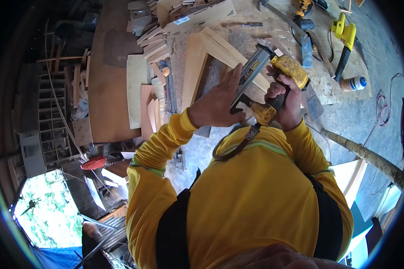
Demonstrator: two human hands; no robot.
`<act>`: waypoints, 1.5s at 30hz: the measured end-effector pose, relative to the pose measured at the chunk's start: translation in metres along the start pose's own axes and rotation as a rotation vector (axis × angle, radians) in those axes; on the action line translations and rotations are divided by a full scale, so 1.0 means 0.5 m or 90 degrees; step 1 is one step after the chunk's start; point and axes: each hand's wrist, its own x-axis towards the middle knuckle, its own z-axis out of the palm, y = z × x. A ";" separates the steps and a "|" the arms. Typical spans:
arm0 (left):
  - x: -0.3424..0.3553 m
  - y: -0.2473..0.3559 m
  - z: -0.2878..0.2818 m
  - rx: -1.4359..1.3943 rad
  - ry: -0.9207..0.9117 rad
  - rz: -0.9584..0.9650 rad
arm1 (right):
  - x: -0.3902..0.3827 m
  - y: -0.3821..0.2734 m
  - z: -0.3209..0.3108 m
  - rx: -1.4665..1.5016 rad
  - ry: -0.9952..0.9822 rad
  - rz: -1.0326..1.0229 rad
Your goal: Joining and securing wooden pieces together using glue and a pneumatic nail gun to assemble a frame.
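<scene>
My right hand point(290, 102) is wrapped round the dark handle of a yellow air nail gun point(291, 71), held up in front of my chest. The gun's long grey magazine point(254, 67) slants on its left side, toward my left hand point(216, 102). That hand is open, fingers stretched out along the magazine; whether it presses on it I cannot tell. A brown air hose point(236, 150) curves from the fitting at the handle's end against my yellow shirt. Beyond the hands, a pale wooden frame point(194, 74) with angled boards lies on the worktable point(251, 38), partly hidden by my left hand and the gun.
At the far right lie a hammer point(306, 51), a yellow-and-black tool point(344, 38) and a white bottle with a blue cap point(353, 84). A cardboard box point(197, 17) of wood pieces stands at the back. Wood strips point(153, 47) are stacked left. A pole point(368, 154) slants at right.
</scene>
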 end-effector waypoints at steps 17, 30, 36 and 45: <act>-0.007 0.056 -0.072 -0.217 0.043 0.034 | -0.085 0.004 0.116 -0.092 -0.043 -0.093; 0.080 -0.093 0.000 -0.152 0.194 0.073 | 0.095 -0.217 0.047 -0.204 -0.016 -0.162; 0.058 -0.431 0.076 -0.180 0.290 -0.318 | 0.303 -0.404 -0.244 -0.335 0.094 0.058; 0.167 -0.780 0.039 -0.183 0.298 -0.394 | 0.369 -0.442 -0.342 -0.451 0.316 0.046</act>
